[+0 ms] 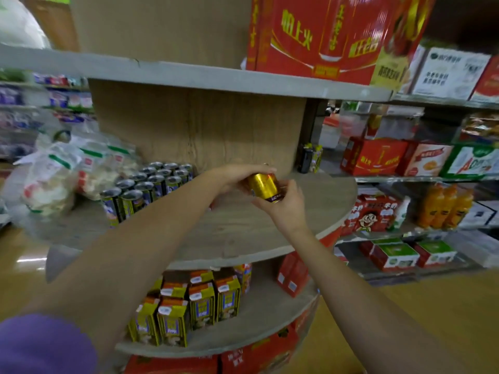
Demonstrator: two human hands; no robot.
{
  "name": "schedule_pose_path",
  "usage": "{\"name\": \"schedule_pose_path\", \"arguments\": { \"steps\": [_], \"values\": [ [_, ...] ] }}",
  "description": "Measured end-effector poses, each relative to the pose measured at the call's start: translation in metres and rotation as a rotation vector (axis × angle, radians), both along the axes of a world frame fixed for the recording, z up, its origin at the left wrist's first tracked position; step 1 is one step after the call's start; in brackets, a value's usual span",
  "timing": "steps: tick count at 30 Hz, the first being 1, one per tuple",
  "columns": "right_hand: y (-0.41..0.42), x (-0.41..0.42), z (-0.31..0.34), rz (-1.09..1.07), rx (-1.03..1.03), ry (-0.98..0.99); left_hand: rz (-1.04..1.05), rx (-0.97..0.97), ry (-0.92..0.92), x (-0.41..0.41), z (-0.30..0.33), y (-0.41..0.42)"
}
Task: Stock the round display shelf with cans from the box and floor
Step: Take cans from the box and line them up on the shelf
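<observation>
A gold can point(264, 187) with a dark purple band is held tilted just above the middle tier of the round wooden display shelf point(243, 233). My left hand point(237, 175) grips its upper end from the left. My right hand point(286, 205) holds its lower end from the right and below. A block of several matching cans point(145, 188) stands upright on the same tier to the left, silver tops showing. No box or floor cans are in view.
Bagged snacks point(62, 174) lie on the left of the tier. Yellow drink cartons point(189, 306) fill the tier below. A big red case point(329, 36) sits on the top tier. Straight store shelves with red boxes and orange bottles point(442, 206) run along the right.
</observation>
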State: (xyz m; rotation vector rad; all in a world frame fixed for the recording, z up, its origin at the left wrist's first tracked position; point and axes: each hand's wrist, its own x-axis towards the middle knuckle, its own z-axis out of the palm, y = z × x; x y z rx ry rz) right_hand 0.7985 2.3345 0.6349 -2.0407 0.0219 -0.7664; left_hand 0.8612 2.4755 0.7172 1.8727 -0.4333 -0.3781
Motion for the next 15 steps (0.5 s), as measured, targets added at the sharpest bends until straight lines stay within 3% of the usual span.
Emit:
{"name": "schedule_pose_path", "arguments": {
  "steps": [8,15],
  "values": [
    [0.047,0.064,0.019,0.159,0.192,0.117,-0.097,-0.192,0.013,0.076,0.017,0.078],
    [0.086,0.100,0.012,0.203,0.198,0.219,-0.236,-0.199,-0.004,0.114,0.017,0.120]
  ]
}}
